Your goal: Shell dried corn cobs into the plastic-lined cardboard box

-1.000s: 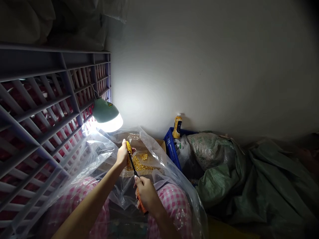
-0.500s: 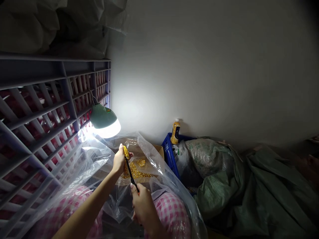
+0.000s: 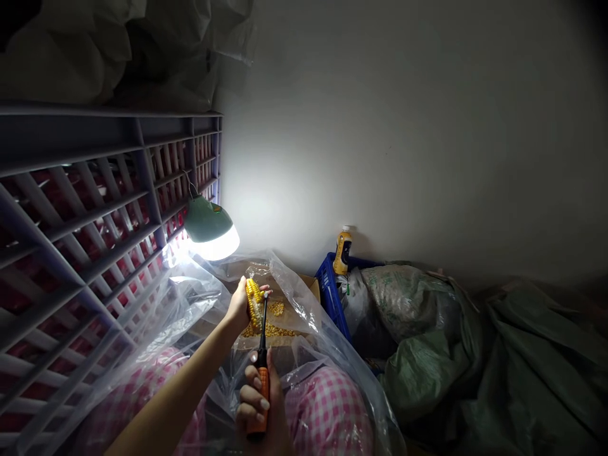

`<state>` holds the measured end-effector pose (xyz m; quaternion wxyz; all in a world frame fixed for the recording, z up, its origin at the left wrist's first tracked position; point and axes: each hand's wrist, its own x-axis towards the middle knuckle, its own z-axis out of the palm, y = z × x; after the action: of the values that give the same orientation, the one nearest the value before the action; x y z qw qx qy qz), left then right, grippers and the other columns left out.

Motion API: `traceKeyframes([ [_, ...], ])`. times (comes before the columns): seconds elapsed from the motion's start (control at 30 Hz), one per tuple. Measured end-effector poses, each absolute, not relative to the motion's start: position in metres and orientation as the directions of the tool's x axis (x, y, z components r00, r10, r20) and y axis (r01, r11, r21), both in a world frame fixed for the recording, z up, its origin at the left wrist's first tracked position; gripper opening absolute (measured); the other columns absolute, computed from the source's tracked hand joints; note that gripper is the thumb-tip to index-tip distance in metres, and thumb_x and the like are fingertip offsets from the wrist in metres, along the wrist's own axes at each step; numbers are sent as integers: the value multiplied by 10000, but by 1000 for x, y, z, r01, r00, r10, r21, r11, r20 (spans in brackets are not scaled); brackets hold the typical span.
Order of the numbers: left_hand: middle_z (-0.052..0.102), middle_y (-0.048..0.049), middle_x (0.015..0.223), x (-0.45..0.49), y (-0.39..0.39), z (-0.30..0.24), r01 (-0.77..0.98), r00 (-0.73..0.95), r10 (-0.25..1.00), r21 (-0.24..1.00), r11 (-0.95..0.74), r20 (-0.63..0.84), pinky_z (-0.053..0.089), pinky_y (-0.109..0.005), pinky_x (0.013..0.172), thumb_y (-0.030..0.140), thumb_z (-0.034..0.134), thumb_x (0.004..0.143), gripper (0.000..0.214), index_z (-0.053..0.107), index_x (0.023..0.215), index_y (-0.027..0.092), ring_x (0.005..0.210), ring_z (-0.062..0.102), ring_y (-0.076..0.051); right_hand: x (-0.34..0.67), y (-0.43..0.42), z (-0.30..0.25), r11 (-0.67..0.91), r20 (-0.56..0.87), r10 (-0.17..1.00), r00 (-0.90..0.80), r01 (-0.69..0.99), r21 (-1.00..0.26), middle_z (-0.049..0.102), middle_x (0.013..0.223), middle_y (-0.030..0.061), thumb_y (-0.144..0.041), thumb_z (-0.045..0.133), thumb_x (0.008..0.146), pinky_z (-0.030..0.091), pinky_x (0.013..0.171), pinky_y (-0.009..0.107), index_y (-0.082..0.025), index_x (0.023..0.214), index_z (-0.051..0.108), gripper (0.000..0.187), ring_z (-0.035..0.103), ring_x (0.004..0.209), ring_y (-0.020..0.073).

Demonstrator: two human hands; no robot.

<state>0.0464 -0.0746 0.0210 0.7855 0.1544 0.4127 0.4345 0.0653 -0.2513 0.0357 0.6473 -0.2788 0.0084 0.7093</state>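
Note:
My left hand (image 3: 239, 305) is closed around a corn cob (image 3: 253, 297) that still carries yellow kernels, with a pale stripped patch along its lower side. In my right hand (image 3: 266, 405) is a screwdriver (image 3: 259, 380) with an orange and black handle. Its dark shaft points up and away, and the tip is beside the cob's right side; whether it touches the cob I cannot tell. Below both hands, loose corn kernels (image 3: 280, 331) lie in a cardboard box (image 3: 311, 286) lined with a clear plastic sheet (image 3: 304, 310).
A lit green lamp (image 3: 211, 228) hangs from a purple slatted crate (image 3: 90, 272) on the left. To the right, a blue basket (image 3: 327, 297) holds a yellow bottle (image 3: 342, 252) and bags. Dark green sacking (image 3: 532, 361) lies farther right, and a pale wall (image 3: 403, 126) rises behind.
The screwdriver has swung from leaning left onto the cob to nearly upright at its right side. My right hand has turned, exposing the orange handle, and the cob shows its stripped patch.

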Motion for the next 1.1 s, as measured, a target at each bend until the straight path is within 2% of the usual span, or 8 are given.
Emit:
traceKeyframes([
  [0.13, 658, -112, 740, 44, -71, 22, -574, 271, 806, 584, 574, -526, 522, -324, 548, 477, 279, 854, 388, 494, 858, 154, 653, 657, -217, 70, -252, 36, -357, -504, 861, -71, -789, -500, 317, 495, -90, -681, 435, 709, 166, 290, 148, -210, 743, 406, 473, 182, 311, 21],
  [0.23, 657, -117, 821, 43, -71, 25, -545, 289, 816, 614, 571, -501, 526, -354, 634, 509, 403, 805, 382, 487, 913, 152, 731, 659, -232, 81, -259, 36, -492, -566, 824, 21, -469, -734, 385, 466, -74, -797, 399, 598, 215, 272, 196, -219, 734, 408, 594, 294, 270, 62],
  [0.33, 657, -110, 902, 41, -72, 30, -479, 333, 825, 672, 565, -456, 515, -337, 688, 479, 536, 742, 363, 516, 900, 153, 771, 654, -223, 97, -271, 38, -461, -453, 855, 253, -30, -887, 393, 462, -47, -790, 356, 631, 245, 326, 219, -209, 687, 438, 589, 362, 322, 91],
  [0.47, 651, -77, 1014, 40, -73, 38, -382, 379, 822, 737, 558, -425, 496, -301, 620, 487, 489, 771, 346, 507, 967, 203, 816, 643, -212, 113, -285, 44, -363, -197, 897, 397, 402, -841, 454, 509, -1, -623, 344, 783, 265, 456, 237, -200, 627, 464, 466, 453, 486, 128],
  [0.57, 671, -85, 935, 41, -74, 40, -329, 343, 822, 762, 558, -454, 474, -271, 559, 477, 472, 782, 361, 462, 1018, 204, 800, 645, -208, 115, -287, 45, -349, -193, 912, 363, 434, -830, 448, 494, -12, -545, 351, 823, 242, 449, 232, -196, 624, 459, 415, 448, 466, 118],
  [0.7, 672, -67, 796, 41, -71, 36, -311, 276, 824, 765, 564, -495, 451, -240, 491, 498, 464, 773, 354, 476, 928, 180, 662, 644, -175, 111, -283, 38, -425, -311, 871, 381, 267, -865, 402, 483, -44, -573, 312, 822, 251, 375, 206, -201, 648, 415, 423, 384, 367, 85],
  [0.9, 665, -20, 681, 39, -70, 35, -331, 226, 848, 781, 530, -480, 390, -235, 400, 497, 476, 753, 369, 461, 943, 181, 383, 513, -113, 103, -281, 24, -376, -319, 880, 352, 105, -921, 347, 455, -60, -625, 315, 797, 236, 340, 187, -194, 651, 428, 469, 321, 351, 67],
  [1.1, 675, -14, 671, 38, -73, 41, -339, 253, 854, 786, 518, -454, 358, -223, 373, 489, 517, 727, 327, 516, 799, 170, 332, 451, -83, 99, -282, 26, -376, -265, 875, 405, 224, -899, 345, 445, -51, -617, 320, 801, 226, 353, 203, -196, 626, 421, 468, 333, 359, 75],
])
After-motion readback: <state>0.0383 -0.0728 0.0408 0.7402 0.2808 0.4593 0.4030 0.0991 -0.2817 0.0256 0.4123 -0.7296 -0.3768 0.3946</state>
